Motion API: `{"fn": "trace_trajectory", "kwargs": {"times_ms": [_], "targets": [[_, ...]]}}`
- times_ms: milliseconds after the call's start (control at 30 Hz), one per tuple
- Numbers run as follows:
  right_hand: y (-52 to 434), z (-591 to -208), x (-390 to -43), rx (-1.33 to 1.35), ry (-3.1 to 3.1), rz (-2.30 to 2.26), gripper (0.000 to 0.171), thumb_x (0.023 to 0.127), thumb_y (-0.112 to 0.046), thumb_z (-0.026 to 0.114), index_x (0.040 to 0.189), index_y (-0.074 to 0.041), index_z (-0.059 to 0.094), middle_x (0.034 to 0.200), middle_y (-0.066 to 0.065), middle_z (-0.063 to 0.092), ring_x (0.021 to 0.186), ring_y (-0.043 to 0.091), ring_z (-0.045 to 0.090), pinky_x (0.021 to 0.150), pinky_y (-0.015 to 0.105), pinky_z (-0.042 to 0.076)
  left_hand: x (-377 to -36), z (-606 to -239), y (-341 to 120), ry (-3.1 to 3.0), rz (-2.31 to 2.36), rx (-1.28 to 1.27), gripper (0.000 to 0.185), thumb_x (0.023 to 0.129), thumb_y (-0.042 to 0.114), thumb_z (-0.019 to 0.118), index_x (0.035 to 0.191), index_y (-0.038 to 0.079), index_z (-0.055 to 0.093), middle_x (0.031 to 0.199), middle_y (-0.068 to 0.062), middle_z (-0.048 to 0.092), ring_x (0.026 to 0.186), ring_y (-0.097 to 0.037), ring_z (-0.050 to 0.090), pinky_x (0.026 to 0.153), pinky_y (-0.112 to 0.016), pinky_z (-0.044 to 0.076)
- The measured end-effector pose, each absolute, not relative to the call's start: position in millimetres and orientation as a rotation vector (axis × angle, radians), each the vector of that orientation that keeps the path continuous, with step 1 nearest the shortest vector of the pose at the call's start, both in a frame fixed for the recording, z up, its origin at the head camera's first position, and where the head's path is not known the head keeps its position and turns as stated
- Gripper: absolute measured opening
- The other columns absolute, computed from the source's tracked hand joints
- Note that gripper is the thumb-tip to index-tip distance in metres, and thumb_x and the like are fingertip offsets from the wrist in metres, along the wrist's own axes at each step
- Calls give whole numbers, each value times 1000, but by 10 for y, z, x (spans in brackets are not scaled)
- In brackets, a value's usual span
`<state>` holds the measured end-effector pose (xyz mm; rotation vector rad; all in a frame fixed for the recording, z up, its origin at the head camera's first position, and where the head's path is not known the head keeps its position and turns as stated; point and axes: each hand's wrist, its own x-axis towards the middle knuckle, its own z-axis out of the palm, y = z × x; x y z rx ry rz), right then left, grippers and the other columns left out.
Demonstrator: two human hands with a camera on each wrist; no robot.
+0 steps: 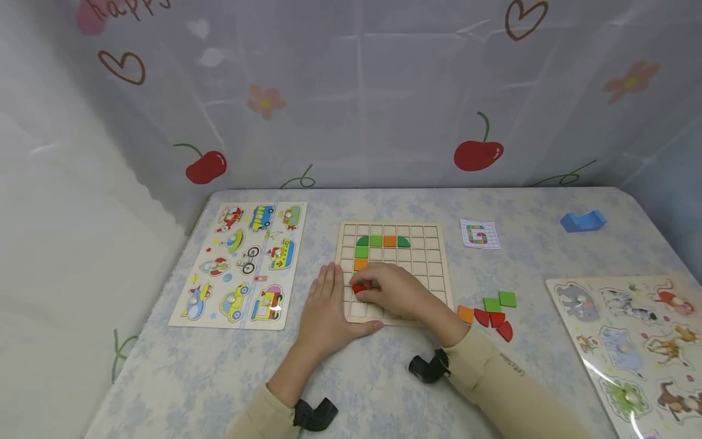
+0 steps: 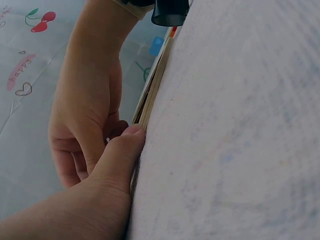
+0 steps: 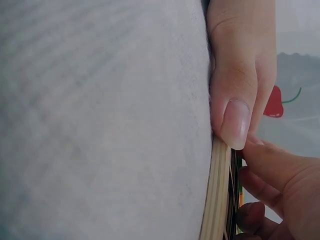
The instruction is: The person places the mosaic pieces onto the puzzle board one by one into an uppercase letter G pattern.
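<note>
Two hands [image 1: 356,302], one grid board [image 1: 433,256], six loose tiles [image 1: 490,311]

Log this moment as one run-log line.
left hand: flat on table, thumb against grid board edge | right hand: pinches red piece over board's lower left | loose pieces: right of board | pattern card: beyond

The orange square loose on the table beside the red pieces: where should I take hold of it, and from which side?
Pinch the orange square by its left and right edges, coming from above. It lies flat, so only the thin edges offer purchase. Its left edge faces bare table; a red piece sits close on the right, so slide it left first if fingers won't fit.
</note>
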<state>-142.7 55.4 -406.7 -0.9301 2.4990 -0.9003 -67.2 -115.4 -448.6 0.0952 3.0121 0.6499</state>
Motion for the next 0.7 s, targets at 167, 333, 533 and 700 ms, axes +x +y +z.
{"fn": "trace_trajectory", "kwargs": {"times_ms": [167,333,533,700], "targets": [[559,-4063,-1419,-986,2529,-848,26,92,-25,72,118,-25,75,93,-13,60,78,6,51,72,24,45,-673,-4489,-1150,3021,635,98,135,67,91,56,159,6,6,168,-11,5,156,-24,0,127,-46,12],[567,-4071,-1403,-997,2545,-835,27,91,-25,73,117,-23,75,91,-13,59,76,6,50,69,22,45,-660,-4474,-1149,3018,647,104,135,67,90,58,159,5,8,168,-12,6,156,-25,2,127,-47,12],[565,-4089,-1408,-1014,2561,-848,23,91,-27,73,112,-23,78,91,-14,61,76,4,51,69,21,45,-663,-4470,-1155,3016,635,96,135,67,91,56,159,5,8,168,-11,5,156,-24,1,127,-45,12],[566,-4096,-1427,-1028,2566,-851,18,90,-28,73,107,-23,79,89,-15,61,77,3,52,71,21,47,-668,-4453,-1140,3006,643,84,135,67,90,57,159,6,6,168,-11,4,156,-24,0,127,-45,11]]}}
